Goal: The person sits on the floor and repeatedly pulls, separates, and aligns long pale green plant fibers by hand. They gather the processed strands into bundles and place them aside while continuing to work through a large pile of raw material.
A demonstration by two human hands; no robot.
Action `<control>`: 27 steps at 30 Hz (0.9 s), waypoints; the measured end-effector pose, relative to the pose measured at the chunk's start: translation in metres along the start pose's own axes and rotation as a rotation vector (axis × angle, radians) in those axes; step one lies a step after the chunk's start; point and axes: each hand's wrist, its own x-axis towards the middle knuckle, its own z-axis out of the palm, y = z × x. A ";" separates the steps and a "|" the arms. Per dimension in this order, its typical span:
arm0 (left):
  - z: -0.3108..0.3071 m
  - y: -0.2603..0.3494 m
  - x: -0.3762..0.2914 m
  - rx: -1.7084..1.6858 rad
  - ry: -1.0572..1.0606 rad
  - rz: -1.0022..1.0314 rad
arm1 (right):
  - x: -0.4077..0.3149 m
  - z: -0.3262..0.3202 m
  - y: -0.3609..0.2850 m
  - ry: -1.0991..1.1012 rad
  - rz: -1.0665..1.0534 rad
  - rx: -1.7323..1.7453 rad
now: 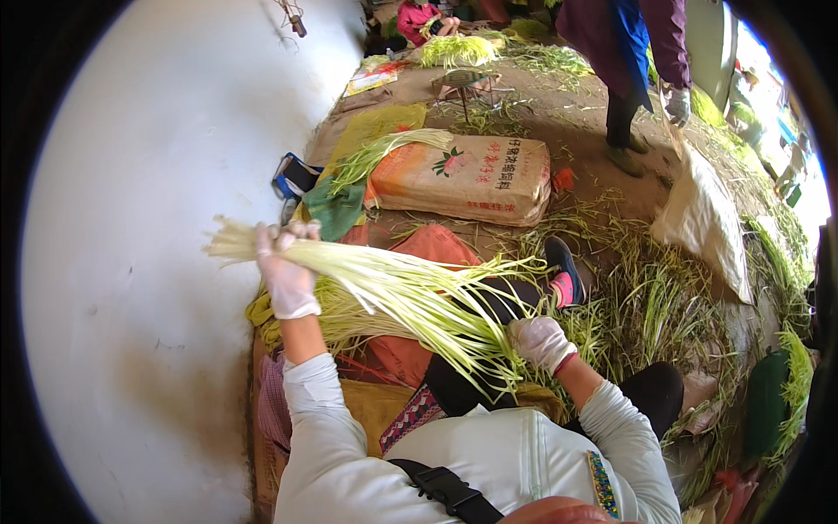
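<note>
My left hand point(288, 272), in a thin whitish glove, grips a long bundle of pale yellow-green leaves point(393, 275), which look like blanched garlic chives. The white stalk ends stick out left of the fist, near the wall. Rightward the leaves fan out over my legs. My right hand point(542, 342), gloved too, is curled at the loose leaf tips; whether any are between its fingers is hidden. Under the held bundle lies a pile of similar stalks point(340, 321) across orange-red sacking point(399, 360).
A stuffed printed sack point(465, 177) lies ahead with a chive bunch point(393, 147) on it. Leaf scraps point(648, 308) litter the floor at right. A standing person point(628, 59) holds a white sack point(704, 216); another person point(419, 19) sits farther back. A white wall point(144, 229) borders my left.
</note>
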 end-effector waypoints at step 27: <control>0.004 -0.047 0.001 0.004 -0.193 -0.065 | -0.091 -0.025 0.200 0.474 0.832 0.182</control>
